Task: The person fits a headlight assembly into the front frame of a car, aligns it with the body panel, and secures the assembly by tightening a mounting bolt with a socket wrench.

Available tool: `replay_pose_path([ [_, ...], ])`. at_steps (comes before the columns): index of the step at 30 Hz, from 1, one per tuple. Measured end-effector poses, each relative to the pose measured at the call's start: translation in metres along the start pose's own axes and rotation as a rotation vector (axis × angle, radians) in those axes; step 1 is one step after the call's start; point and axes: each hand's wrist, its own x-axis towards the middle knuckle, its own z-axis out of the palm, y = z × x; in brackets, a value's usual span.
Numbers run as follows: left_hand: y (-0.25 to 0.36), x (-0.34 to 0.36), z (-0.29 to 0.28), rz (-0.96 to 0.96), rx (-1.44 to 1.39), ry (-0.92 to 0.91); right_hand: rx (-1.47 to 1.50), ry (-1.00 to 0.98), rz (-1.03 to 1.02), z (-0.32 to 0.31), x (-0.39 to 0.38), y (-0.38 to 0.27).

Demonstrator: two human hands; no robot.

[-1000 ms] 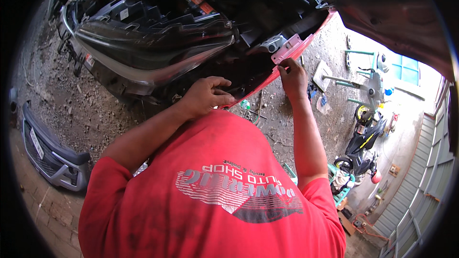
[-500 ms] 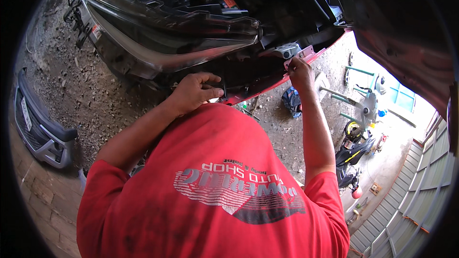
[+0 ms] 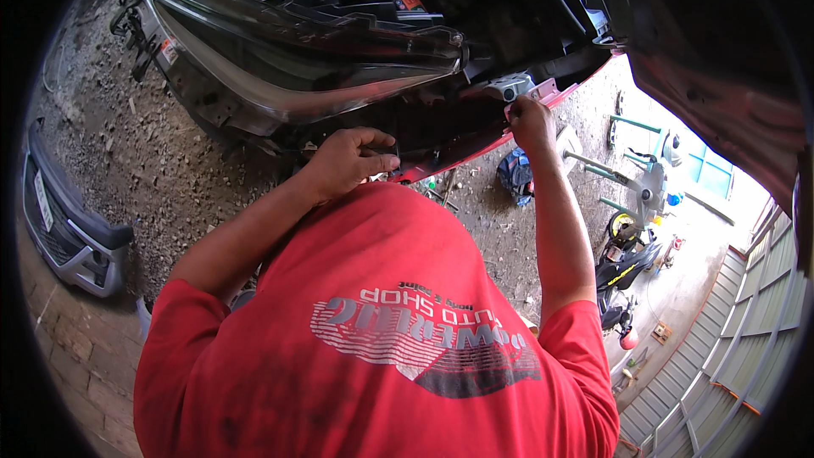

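My right hand [image 3: 530, 123] pinches the upper edge of a red body panel [image 3: 445, 157] at its pink flange [image 3: 547, 92], beside a grey fitting [image 3: 509, 86]. My left hand [image 3: 356, 161] is at the panel's other end, its fingers curled round a small dark piece that I cannot make out clearly. Just above both hands lies the car's clear-covered headlamp [image 3: 297, 68], and a dark cavity [image 3: 432, 127] opens between headlamp and panel.
Overhead at right hangs the raised hood [image 3: 704, 59]. A detached bumper [image 3: 72, 229] lies on the left. Beyond the panel are gravel [image 3: 475, 229], a blue bag [image 3: 515, 176], green-legged stands [image 3: 627, 170], a scooter [image 3: 623, 276] and a corrugated metal wall [image 3: 746, 331].
The car has shifted rightward in view since a second ago, and the blue bag has come into sight. My right hand sits slightly farther over the pink flange; the last half second shows little change.
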Motion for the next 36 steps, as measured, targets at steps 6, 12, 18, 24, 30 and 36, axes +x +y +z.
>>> replay_pose_path([
  [6, 0.007, -0.003, -0.003, -0.010, 0.024, -0.053, -0.092, 0.015, 0.109, 0.013, 0.003, -0.010],
  [12, 0.007, -0.007, -0.006, -0.034, 0.023, -0.047, 0.142, -0.012, 0.104, 0.006, -0.004, 0.009],
  [18, -0.003, -0.007, -0.008, 0.004, 0.001, 0.016, 0.048, 0.115, 0.095, 0.015, -0.014, 0.016],
  [24, 0.000, -0.008, -0.009, -0.029, 0.036, 0.025, -0.044, 0.105, 0.102, 0.019, -0.008, 0.004],
  [30, 0.005, -0.016, -0.020, 0.033, 0.098, 0.082, -0.156, -0.044, 0.115, -0.003, 0.000, -0.012],
  [36, 0.027, -0.038, -0.043, -0.039, 0.058, 0.130, -0.198, -0.088, 0.184, -0.015, 0.002, -0.035],
])
